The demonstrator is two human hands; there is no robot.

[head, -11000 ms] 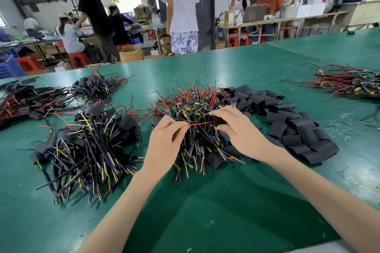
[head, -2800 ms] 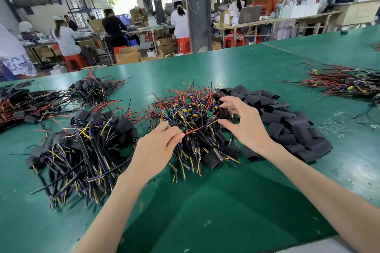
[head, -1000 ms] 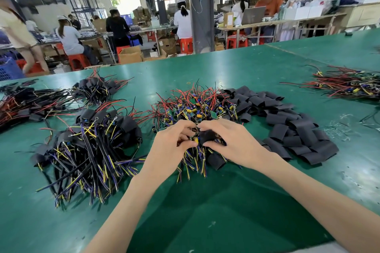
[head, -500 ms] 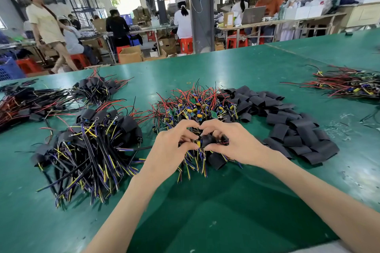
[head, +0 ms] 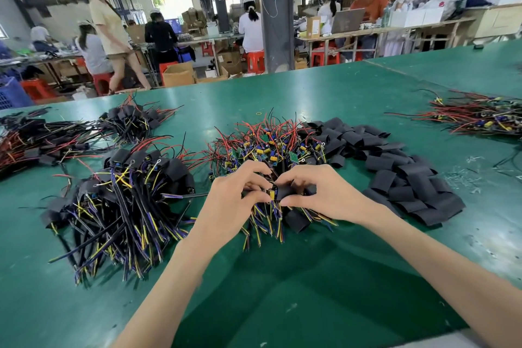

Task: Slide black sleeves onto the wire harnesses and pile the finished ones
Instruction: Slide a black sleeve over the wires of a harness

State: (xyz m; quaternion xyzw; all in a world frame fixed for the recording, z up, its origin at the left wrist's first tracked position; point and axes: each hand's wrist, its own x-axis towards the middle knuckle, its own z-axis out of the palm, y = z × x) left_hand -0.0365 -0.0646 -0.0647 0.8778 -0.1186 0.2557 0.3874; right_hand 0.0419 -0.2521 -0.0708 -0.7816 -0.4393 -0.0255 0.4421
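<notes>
I've got bare table (head: 282, 291) on my near side, a wide lane. Ahead it's blocked L to R: sleeved harness pile (head: 121, 206), then loose harness pile (head: 268, 144) touching the sleeve heap (head: 395, 178). The gap btwn the first two has stray wires (head: 195, 156) across it. Open strip btwn sleeve heap & far-right wire pile (head: 480, 118).

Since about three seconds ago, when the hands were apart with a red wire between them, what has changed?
The right hand came back from the loose sleeves toward the left hand, and the two now meet. The right hand grips a black sleeve; the left hand pinches the harness at its yellow part, at the sleeve's mouth. The finished pile, the unsleeved heap and the loose sleeves lie as before.
</notes>
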